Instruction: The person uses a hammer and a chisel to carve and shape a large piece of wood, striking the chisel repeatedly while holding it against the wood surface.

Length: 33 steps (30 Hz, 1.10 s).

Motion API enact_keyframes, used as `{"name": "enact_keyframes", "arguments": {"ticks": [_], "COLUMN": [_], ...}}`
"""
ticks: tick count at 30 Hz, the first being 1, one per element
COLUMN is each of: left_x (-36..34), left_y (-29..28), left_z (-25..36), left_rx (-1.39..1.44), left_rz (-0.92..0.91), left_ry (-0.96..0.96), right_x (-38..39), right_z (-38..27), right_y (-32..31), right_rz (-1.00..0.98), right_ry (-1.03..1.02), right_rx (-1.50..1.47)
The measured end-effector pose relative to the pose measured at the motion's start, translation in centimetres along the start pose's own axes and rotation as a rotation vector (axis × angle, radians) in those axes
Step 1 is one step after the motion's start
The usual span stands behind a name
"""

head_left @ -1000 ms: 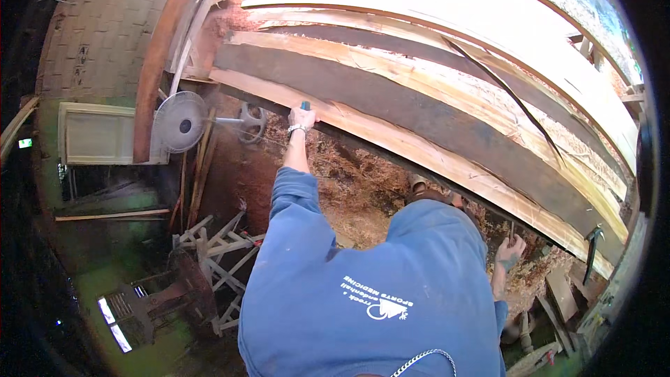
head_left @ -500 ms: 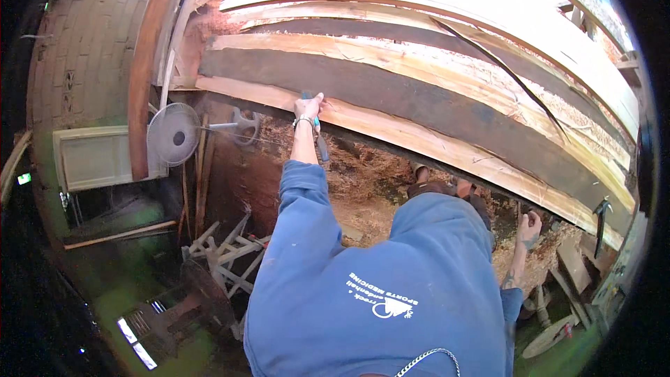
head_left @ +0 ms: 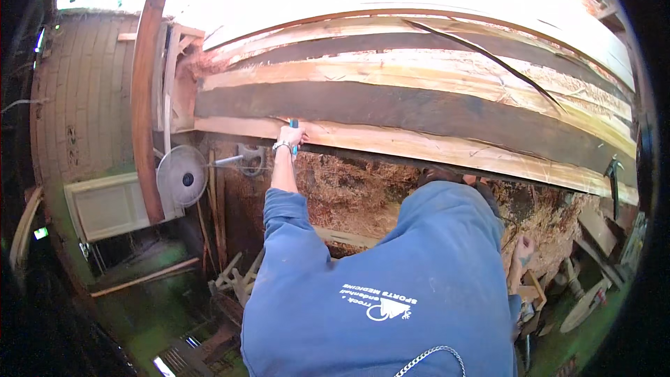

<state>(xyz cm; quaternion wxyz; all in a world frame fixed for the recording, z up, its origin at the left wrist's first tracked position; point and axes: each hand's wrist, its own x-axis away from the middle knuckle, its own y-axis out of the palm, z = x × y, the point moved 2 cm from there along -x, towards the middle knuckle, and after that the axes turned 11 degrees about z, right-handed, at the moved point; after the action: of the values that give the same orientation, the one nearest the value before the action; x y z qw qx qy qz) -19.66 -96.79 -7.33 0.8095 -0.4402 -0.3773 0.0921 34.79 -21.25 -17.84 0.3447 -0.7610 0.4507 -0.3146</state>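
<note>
The left hand (head_left: 289, 136) gripped a blue-handled tool (head_left: 294, 132) against the pale plank (head_left: 433, 146); at four o'clock, the right hand (head_left: 523, 250) rested on sawdust (head_left: 349, 192), its grip unclear.

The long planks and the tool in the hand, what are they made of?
The planks look like raw, unpainted wood: pale and dark brown strips with grain, splits and rough edges. The tool in the left hand shows a blue, smooth grip, perhaps plastic or rubber; its working end is too small to tell.
</note>
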Motion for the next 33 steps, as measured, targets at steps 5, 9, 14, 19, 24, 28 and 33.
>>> {"name": "enact_keyframes", "arguments": {"ticks": [5, 9, 14, 19, 24, 28, 33], "left_x": [1.5, 0.6, 1.9, 0.3, 2.1, 3.3, 1.8], "left_y": [2.3, 0.8, -3.9, -5.5, -3.0, 0.6, 3.2], "left_z": [2.5, -0.5, 1.2, 0.3, 2.0, -0.6, 1.5], "left_rx": [0.195, 0.192, 0.127, 0.133, 0.502, 0.670, 0.608], "left_rz": [0.184, 0.076, -0.174, -0.207, -0.154, -0.092, -0.036], "left_ry": [-0.075, -0.013, -0.012, -0.037, -0.170, -0.144, -0.088], "right_x": [3.4, 2.1, 3.1, 5.3, 9.0, 6.4, 0.5], "right_z": [1.8, 4.8, 2.2, 8.5, 12.4, 10.1, -3.2], "right_y": [-0.8, 1.2, -0.9, -4.8, -10.1, -8.8, -6.4], "right_rz": [-0.015, 0.025, -0.209, -0.114, -0.173, -0.169, 0.115], "right_ry": [0.306, 0.199, 0.329, 0.332, 0.410, 0.595, 0.146], "right_rx": [-0.168, -0.104, 0.008, -0.123, -0.349, -0.281, -0.001]}}
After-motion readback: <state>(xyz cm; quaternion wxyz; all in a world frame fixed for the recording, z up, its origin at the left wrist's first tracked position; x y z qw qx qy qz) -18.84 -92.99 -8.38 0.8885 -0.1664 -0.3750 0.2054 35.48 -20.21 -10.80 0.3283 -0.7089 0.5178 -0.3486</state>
